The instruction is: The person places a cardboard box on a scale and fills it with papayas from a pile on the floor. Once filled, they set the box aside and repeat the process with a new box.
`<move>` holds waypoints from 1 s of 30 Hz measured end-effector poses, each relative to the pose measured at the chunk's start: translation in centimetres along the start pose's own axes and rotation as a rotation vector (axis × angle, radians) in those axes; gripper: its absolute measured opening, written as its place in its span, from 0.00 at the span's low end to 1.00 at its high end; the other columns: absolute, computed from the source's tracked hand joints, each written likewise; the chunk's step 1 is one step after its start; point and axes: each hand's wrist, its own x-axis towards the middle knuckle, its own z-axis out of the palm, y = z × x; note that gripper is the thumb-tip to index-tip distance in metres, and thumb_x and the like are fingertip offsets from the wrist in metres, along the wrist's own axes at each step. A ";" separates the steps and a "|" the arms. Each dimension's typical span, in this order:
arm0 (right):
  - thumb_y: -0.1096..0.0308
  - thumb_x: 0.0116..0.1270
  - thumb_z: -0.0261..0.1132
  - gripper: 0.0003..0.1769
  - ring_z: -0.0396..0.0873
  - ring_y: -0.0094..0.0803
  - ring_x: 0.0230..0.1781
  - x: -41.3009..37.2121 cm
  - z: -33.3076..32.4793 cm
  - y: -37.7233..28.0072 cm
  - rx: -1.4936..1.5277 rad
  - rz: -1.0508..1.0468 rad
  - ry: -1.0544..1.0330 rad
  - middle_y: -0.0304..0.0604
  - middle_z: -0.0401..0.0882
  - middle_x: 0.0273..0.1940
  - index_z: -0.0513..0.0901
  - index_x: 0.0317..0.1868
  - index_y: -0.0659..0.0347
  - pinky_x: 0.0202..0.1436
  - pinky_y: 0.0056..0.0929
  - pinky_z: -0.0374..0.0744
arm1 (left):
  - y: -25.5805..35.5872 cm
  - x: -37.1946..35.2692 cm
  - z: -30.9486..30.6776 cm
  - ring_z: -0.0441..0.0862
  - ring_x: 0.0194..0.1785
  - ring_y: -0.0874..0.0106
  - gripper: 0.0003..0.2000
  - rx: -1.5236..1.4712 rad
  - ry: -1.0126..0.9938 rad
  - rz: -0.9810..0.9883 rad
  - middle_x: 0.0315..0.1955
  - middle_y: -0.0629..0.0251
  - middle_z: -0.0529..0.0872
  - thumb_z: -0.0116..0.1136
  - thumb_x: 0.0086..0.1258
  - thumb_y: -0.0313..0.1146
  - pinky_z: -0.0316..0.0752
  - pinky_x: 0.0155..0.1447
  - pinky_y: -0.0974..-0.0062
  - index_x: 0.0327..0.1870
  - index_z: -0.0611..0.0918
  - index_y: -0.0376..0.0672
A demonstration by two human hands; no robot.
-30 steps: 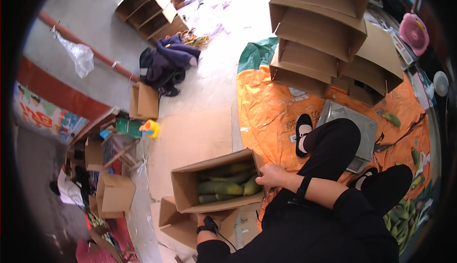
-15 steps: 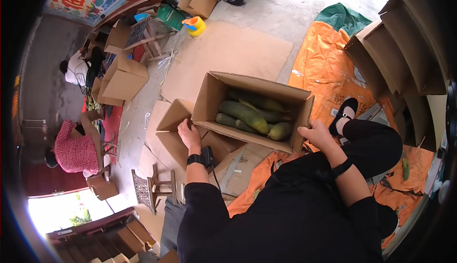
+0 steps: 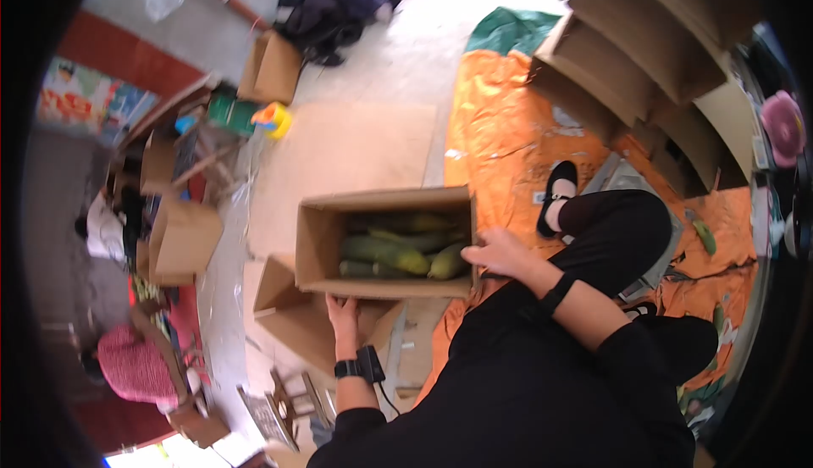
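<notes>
A cardboard box [image 3: 385, 288] with several long green gourds [image 3: 385, 254] lying in it stands in front of me. My right hand [image 3: 506, 254] is closed on its right end, thumb by the rim. At the near wall, toward the left corner, my left hand [image 3: 342, 315] presses its fingers up against the box from below; the fingertips are partly hidden. Under and beside the filled box sits a second open cardboard box [image 3: 292, 326], partly covered by it. Both wrists wear black bands, the left with a small black device and cable.
An orange tarp [image 3: 491, 121] lies to the right, with stacked cardboard boxes [image 3: 627, 87] beyond it. A flat cardboard sheet [image 3: 339, 146] covers the floor ahead. A yellow container [image 3: 276, 122], a small stool [image 3: 284, 404] and a person in pink [image 3: 140, 362] are to the left.
My view has swung, so the scene appears turned and shifted. My left hand has moved from over the second box to the filled box's near wall. The right hand stays at the right end.
</notes>
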 end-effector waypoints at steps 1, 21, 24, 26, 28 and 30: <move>0.47 0.51 0.61 0.28 0.82 0.53 0.36 -0.2 -0.3 -0.1 0.009 -0.015 -0.007 0.62 0.81 0.30 0.83 0.29 0.70 0.42 0.42 0.79 | -0.3 1.1 0.1 0.78 0.33 0.74 0.24 0.104 0.027 -0.062 0.44 0.63 0.81 0.61 0.64 0.33 0.73 0.28 0.77 0.61 0.70 0.44; 0.38 0.61 0.57 0.29 0.81 0.47 0.43 -1.3 -1.2 1.4 -0.079 -0.192 0.119 0.52 0.83 0.38 0.83 0.39 0.58 0.47 0.42 0.76 | 13.2 6.9 -13.6 0.83 0.35 0.54 0.13 0.252 0.618 0.536 0.34 0.46 0.85 0.52 0.64 0.29 0.76 0.40 0.63 0.44 0.80 0.28; 0.47 0.61 0.61 0.22 0.81 0.45 0.41 -2.1 -3.0 0.5 0.171 -0.170 0.247 0.50 0.82 0.37 0.81 0.38 0.59 0.45 0.41 0.77 | 20.0 4.5 -10.7 0.83 0.39 0.52 0.13 0.454 0.671 0.698 0.37 0.45 0.84 0.52 0.65 0.29 0.75 0.42 0.65 0.46 0.79 0.29; 0.57 0.60 0.63 0.14 0.80 0.45 0.37 -2.6 -4.9 0.2 0.322 -0.355 0.507 0.48 0.81 0.33 0.79 0.37 0.60 0.42 0.41 0.77 | 24.2 1.8 -7.7 0.82 0.41 0.49 0.12 0.689 0.480 0.990 0.37 0.44 0.84 0.51 0.63 0.25 0.74 0.45 0.62 0.46 0.79 0.31; 0.64 0.58 0.65 0.13 0.78 0.44 0.43 -3.9 -7.9 -0.5 0.181 -0.488 0.670 0.46 0.78 0.39 0.78 0.42 0.58 0.46 0.38 0.76 | 28.2 -1.3 -4.0 0.82 0.40 0.49 0.12 0.719 0.322 1.042 0.36 0.44 0.84 0.52 0.62 0.25 0.74 0.44 0.62 0.46 0.79 0.32; 0.66 0.56 0.67 0.18 0.72 0.43 0.53 -7.0 -11.5 -1.7 0.014 -0.596 0.810 0.45 0.74 0.49 0.75 0.48 0.56 0.51 0.38 0.74 | 31.7 -4.6 0.2 0.81 0.39 0.50 0.10 0.779 0.111 1.104 0.33 0.47 0.83 0.53 0.62 0.26 0.74 0.42 0.62 0.44 0.80 0.36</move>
